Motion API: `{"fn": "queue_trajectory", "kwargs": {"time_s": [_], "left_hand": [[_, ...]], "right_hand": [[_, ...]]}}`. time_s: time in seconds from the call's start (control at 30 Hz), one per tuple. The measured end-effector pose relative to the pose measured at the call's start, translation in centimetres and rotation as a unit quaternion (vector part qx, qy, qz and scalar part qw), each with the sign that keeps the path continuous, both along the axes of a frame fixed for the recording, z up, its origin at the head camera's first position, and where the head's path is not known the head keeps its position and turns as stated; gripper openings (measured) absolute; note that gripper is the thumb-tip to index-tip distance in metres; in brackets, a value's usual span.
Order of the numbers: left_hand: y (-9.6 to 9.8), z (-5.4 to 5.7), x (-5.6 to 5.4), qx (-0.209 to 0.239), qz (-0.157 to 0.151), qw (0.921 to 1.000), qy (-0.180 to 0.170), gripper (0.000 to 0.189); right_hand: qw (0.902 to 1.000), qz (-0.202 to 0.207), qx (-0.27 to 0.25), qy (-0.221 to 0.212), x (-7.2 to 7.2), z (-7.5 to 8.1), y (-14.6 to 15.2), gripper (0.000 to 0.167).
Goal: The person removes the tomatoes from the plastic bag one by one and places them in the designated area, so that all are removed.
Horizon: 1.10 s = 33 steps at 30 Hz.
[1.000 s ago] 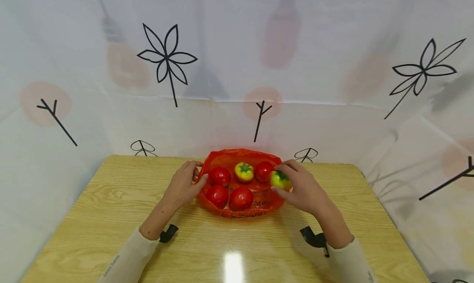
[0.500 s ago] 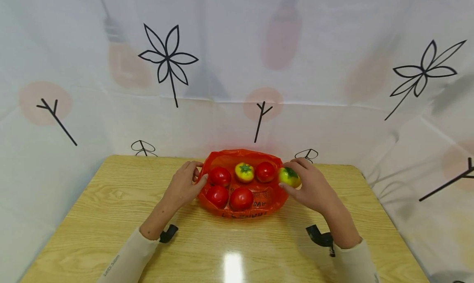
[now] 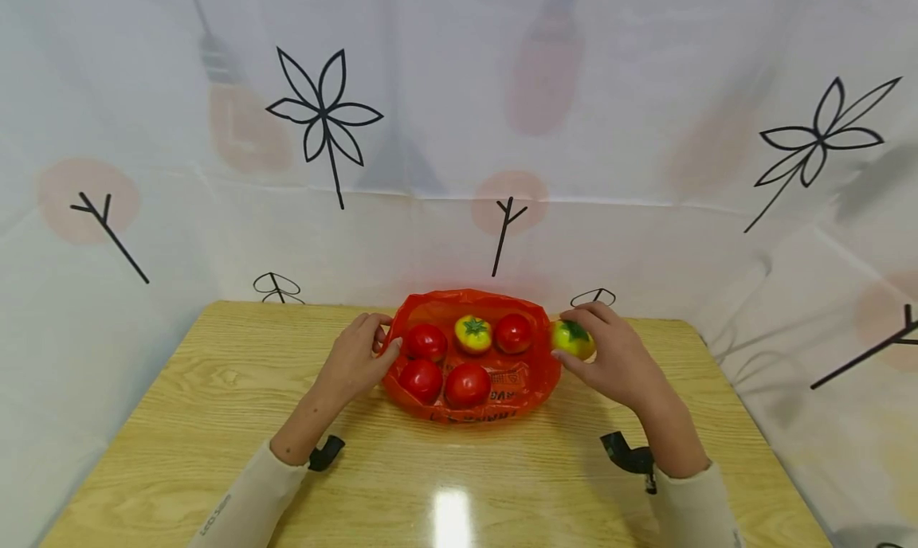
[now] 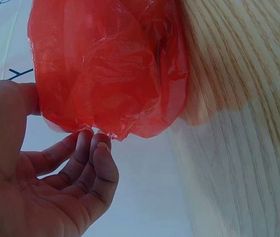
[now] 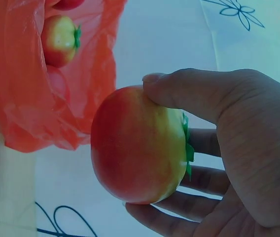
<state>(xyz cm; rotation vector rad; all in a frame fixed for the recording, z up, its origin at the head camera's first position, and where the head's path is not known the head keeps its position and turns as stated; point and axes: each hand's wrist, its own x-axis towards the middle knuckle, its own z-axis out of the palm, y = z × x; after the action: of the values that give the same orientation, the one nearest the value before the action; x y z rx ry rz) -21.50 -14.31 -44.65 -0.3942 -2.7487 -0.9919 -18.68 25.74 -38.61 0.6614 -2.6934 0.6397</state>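
Right hand (image 3: 610, 365) clamped on a yellow-and-red fruit (image 3: 572, 338), right of the frame's lower centre.
The held fruit sits just beside the right edge of an open red bag (image 3: 529, 377), green leaves toward the palm; whether it touches the bag cannot be told. The left hand (image 3: 351, 361) grips the bag's left rim between thumb and fingers. Inside lie four red fruits (image 3: 468, 385) and a yellow fruit (image 3: 473, 334). The bag rests on the bench (image 3: 215, 420).

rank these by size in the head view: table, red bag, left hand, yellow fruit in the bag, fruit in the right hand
1. Table
2. Red bag
3. Left hand
4. Yellow fruit and held fruit: too alike to rank, since the right hand partly covers the held one
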Motion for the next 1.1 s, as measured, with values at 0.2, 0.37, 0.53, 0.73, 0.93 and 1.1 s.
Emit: {"fn": "queue_trajectory", "kwargs": {"time_s": [0.2, 0.37, 0.53, 0.73, 0.93, 1.1], "left_hand": [[-0.1, -0.1, -0.1, -0.003, 0.002, 1.0, 0.004, 0.039], [0.0, -0.1, -0.1, -0.002, -0.004, 1.0, 0.007, 0.038], [0.0, -0.1, 0.0, -0.005, -0.004, 0.9999, 0.008, 0.038], [-0.1, -0.1, 0.0, -0.007, -0.001, 1.0, 0.005, 0.037], [0.0, 0.0, 0.0, -0.005, 0.001, 1.0, -0.002, 0.036], [0.0, 0.0, 0.0, -0.01, 0.001, 0.9999, -0.003, 0.036]], "right_hand": [[1.0, -0.005, -0.001, 0.004, -0.2, -0.2, 0.5, 0.049], [0.9999, -0.004, -0.004, 0.011, -0.5, -0.4, 1.0, 0.047], [0.9999, -0.006, -0.006, 0.012, -0.8, -0.6, 1.4, 0.047], [0.9997, -0.01, -0.013, 0.016, -1.0, -0.7, 1.7, 0.048], [0.9995, -0.014, -0.02, 0.02, -1.1, -0.9, 2.1, 0.049], [0.9994, -0.025, -0.022, 0.002, -1.3, -1.1, 2.4, 0.05]]}}
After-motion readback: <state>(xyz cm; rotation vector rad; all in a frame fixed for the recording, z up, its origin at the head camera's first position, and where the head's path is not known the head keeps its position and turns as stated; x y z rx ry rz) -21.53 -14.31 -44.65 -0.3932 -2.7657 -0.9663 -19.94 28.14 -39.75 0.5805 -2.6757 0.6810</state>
